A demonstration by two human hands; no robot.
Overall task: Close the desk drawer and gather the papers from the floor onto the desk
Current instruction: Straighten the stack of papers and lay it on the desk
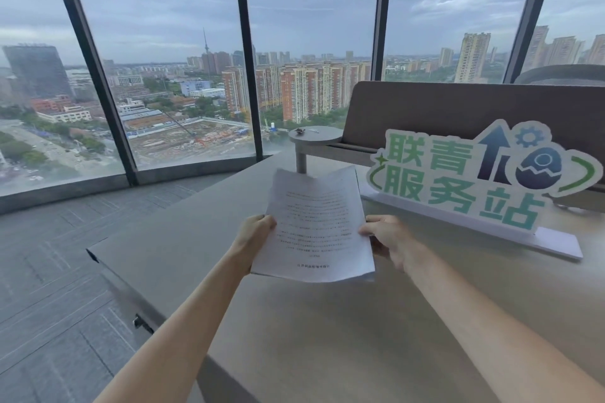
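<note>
Soft overcast daylight from the windows (183,42), faint shadows, wide-angle bending at edges, slight overall softness

Two bare forearms come in from the lower edge, no sleeves, watch or rings showing. Left hand (253,234) sits mid-frame, right hand (389,239) just right of centre.

Both bare arms extended forward, hands raised.
Left hand (257,228) and right hand (384,236) each pinch one side edge, thumbs on top.

Papers (316,226) above desk (327,321), sign (474,180) to their right.
</note>
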